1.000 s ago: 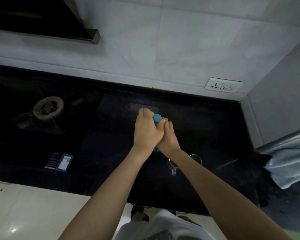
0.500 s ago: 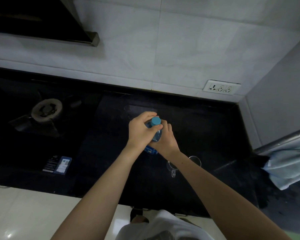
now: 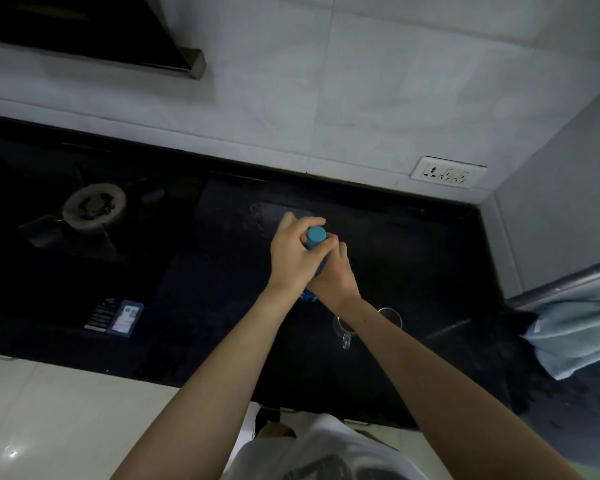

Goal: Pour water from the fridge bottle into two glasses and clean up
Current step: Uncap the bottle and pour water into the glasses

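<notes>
— Twisting of the cap (image 3: 316,236) is the step in hand, it seems. The bottle (image 3: 321,268) is kept upright on the dark worktop (image 3: 222,289), near its middle, and only the blue cap and small parts of the body are seen between the hands.

— How are the hands placed?

— The left hand (image 3: 291,261) is curled round the cap from the left side, and the cap is pinched between its thumb and fingers. The right hand (image 3: 336,278) is wrapped round the body of the bottle, lower and just behind the left one. The two hands are touching.

— Is the cap being opened or closed?

— That cannot be told from this view. One glass (image 3: 368,323) is seen on the worktop, near the bottle, partly hidden under the right forearm. Whether water is inside it cannot be judged, and a second glass is not seen.

— What is called for next?

— If the cap is being opened, it should be lifted off and put aside, and then the bottle should be tilted over the glass. The body must be held firmly, because the glass is close to the right arm and could be knocked.
</notes>
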